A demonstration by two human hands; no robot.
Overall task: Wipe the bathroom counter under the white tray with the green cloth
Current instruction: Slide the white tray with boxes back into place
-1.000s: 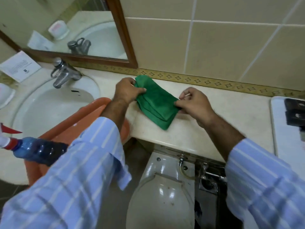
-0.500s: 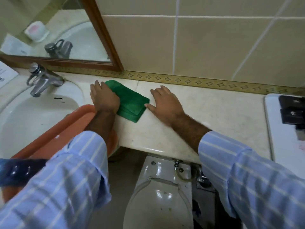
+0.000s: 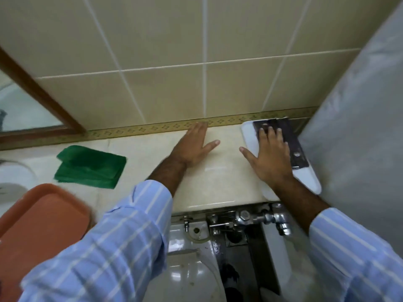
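The folded green cloth (image 3: 90, 166) lies alone on the cream bathroom counter (image 3: 218, 182), left of both hands. The white tray (image 3: 250, 136) sits at the counter's right end with dark flat items (image 3: 287, 144) on it. My left hand (image 3: 192, 147) is spread over the bare counter between cloth and tray, fingers apart, holding nothing. My right hand (image 3: 268, 158) rests flat on the tray's left part, fingers spread, covering part of the dark items.
An orange basin (image 3: 39, 219) stands at the lower left beside the sink rim (image 3: 15, 173). A grey curtain (image 3: 359, 138) hangs right of the tray. Below the counter edge are a toilet (image 3: 192, 269) and chrome pipe fittings (image 3: 250, 219). A tiled wall backs the counter.
Both hands left the green cloth, which now lies flat on the counter, and moved right. My right hand reached the white tray. The view swung right.
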